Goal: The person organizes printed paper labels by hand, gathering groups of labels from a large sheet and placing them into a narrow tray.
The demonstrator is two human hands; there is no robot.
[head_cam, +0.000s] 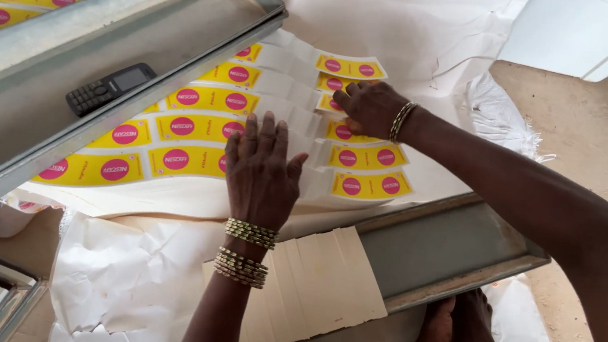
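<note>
From the head view, our left hand [263,171] lies flat, fingers spread and gripping nothing, on the fanned yellow label strips [197,127]. Our right hand [371,107] presses the right-hand strips [365,157], fingers curled down, nothing pinched. We judge the paper light, limp and easily creased, best lifted by an edge. The metal tray [100,47] holds a black phone [110,87]; the lower tray [452,256] carries blank strips [315,287].

Rows of rectangular yellow labels [204,128] with pink circles fan out beside the grey metal tray [46,72], where a dark-screened black phone [110,88] lies; more such labels [23,3] lie beyond the tray.
</note>
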